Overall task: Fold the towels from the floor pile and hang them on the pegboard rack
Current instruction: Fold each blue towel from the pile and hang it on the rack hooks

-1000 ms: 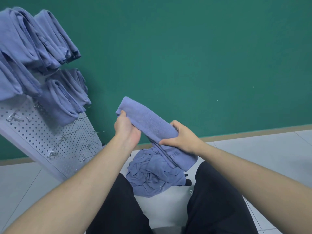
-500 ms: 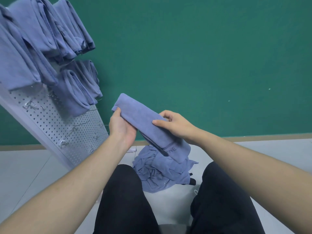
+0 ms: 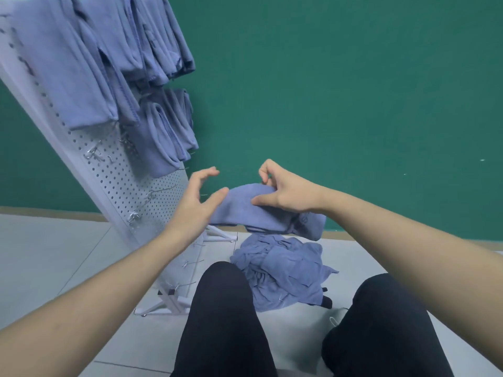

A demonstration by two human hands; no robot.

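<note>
At the centre of the frame the right hand (image 3: 291, 194) carries a folded blue towel (image 3: 261, 210), its thumb pressed on the near face and its fingers (image 3: 265, 170) curled over the far upper edge, so the fold is pinched from both sides and cannot fall open. The towel droops to either side of that grip, its lower right end hanging just above the floor pile (image 3: 283, 273) of crumpled blue towels, which lies on the pale tiled floor (image 3: 54, 254) between the person's dark-trousered knees. The left hand (image 3: 196, 202) is just beside the towel's left end, fingers (image 3: 208, 172) spread and gently curved, holding nothing; whether the thumb brushes the cloth cannot be told. That spread pose reads as readiness to take the free end or steady the bundle for hanging. The white pegboard rack (image 3: 130, 186) leans across the left of the frame, its upper part crowded with hung towels (image 3: 89, 77) draped over hooks, while bare wire hooks (image 3: 152, 194) stick out lower down, close to the left hand. Judging by this, the fold is done and the next move is draping the towel over one of those free hooks.
</note>
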